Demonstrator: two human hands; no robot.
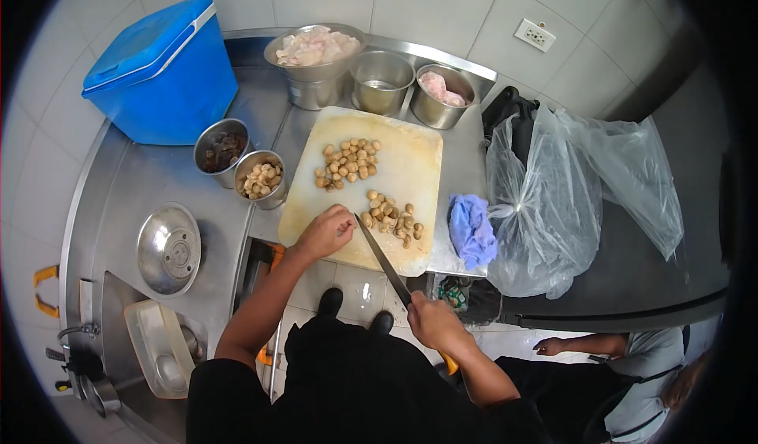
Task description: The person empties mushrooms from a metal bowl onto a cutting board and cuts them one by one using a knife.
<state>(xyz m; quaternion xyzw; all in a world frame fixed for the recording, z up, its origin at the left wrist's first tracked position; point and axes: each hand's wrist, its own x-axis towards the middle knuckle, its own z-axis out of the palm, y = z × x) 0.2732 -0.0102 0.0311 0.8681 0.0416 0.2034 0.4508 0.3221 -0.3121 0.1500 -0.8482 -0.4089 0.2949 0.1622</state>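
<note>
Black clothing (339, 389) faces the cutting board (426, 159); off its near edge, the right hand (438, 324) grips a knife (384, 261), tip beside the curled left hand (325, 232), contents unclear. Mushrooms (352, 167) dot the board; a blade slip could nick those fingers.

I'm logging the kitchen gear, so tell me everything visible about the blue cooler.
The cooler is boxy and plastic-looking, bright blue, its lid shut, with a pale handle along the rim. It stands upright on the steel counter by the tiled wall, beside a metal pot of dark pieces. Nobody touches it.
</note>
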